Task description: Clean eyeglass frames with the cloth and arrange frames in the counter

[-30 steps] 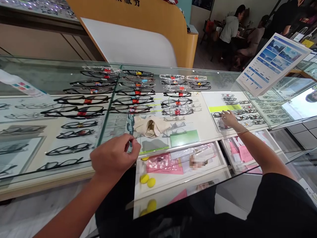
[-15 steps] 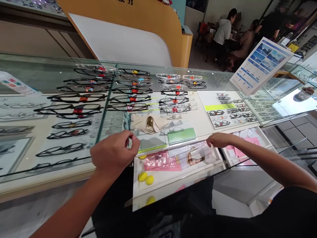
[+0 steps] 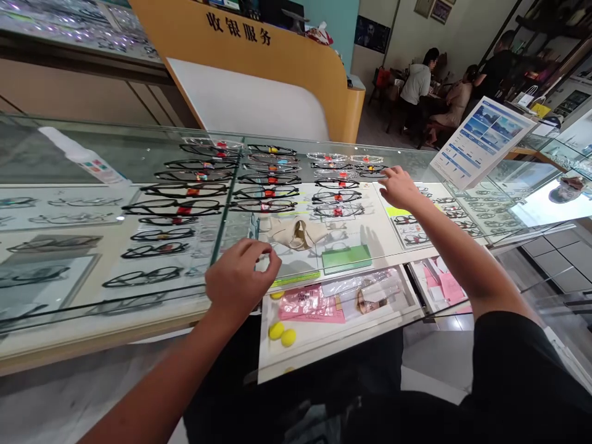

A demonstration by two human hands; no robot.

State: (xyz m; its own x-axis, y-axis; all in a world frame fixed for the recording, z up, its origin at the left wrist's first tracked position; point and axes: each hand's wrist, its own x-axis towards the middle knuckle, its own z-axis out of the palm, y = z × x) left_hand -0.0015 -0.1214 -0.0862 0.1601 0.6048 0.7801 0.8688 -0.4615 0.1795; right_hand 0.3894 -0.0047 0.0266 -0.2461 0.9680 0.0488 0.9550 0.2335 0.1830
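Note:
My left hand (image 3: 241,272) is at the front edge of the glass counter, thumb and forefinger curled into a ring with nothing visible in it. The other fingers are folded under. Just beyond it a cream cloth (image 3: 300,233) lies bunched on the glass, beside a green case (image 3: 346,257). My right hand (image 3: 400,187) is over the counter with fingers apart and nothing in them. Nearest its fingertips is a dark pair of glasses (image 3: 370,169) at the right end of the rows. Another black pair (image 3: 337,197) with a red tag lies closer to me.
An open drawer (image 3: 333,342) below the counter holds pink packets (image 3: 305,303) and yellow balls (image 3: 282,333). A white spray bottle (image 3: 86,157) lies at the left. A sign (image 3: 481,145) stands at the right. People (image 3: 416,83) sit in the far background.
My right hand has risen from the drawer to the back rows of glasses, its fingers spreading. My left hand stays curled by the counter edge. The view has tilted up and left.

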